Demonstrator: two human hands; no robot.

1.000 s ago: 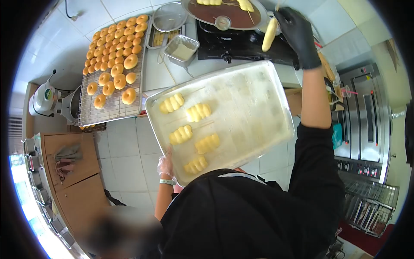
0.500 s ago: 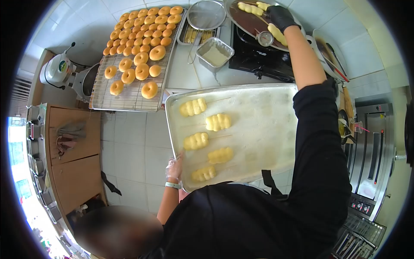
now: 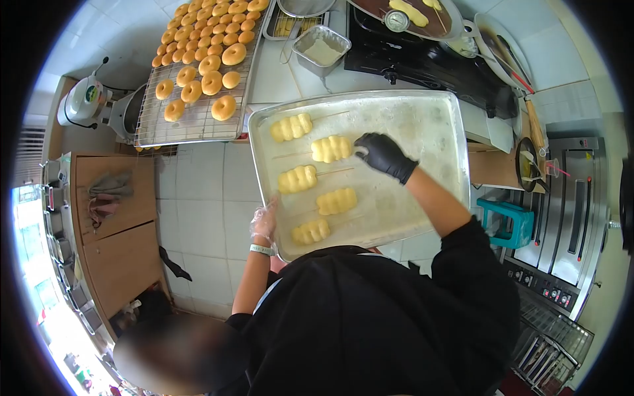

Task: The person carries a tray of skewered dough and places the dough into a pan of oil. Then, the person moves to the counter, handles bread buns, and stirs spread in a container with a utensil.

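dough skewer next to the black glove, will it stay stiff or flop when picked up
The dough skewer would probably dent or sag a little, as its pale, puffy lobes look soft. Its thin stick should give some stiffness. The lumpy shape suggests it won't roll easily.

We have a wire rack [image 3: 203, 132] bearing many golden doughnuts [image 3: 233, 54], packed closely toward its far end and spaced apart toward its near end. Just left of the rack we see a white stand mixer [image 3: 80, 104] with a metal bowl [image 3: 124, 121]. Nearer to us than the rack, and to its left, is a wooden cabinet [image 3: 125, 267], with a grey cloth [image 3: 111, 185] and a reddish cloth [image 3: 102, 208] against its front. Right of the rack we find a sieve [image 3: 305, 6] and a metal tin [image 3: 340, 51] with pale contents. Well to the rack's right are a teal stool [image 3: 522, 223], a steel oven [image 3: 561, 204] and a cup [image 3: 552, 167] with a pink straw.
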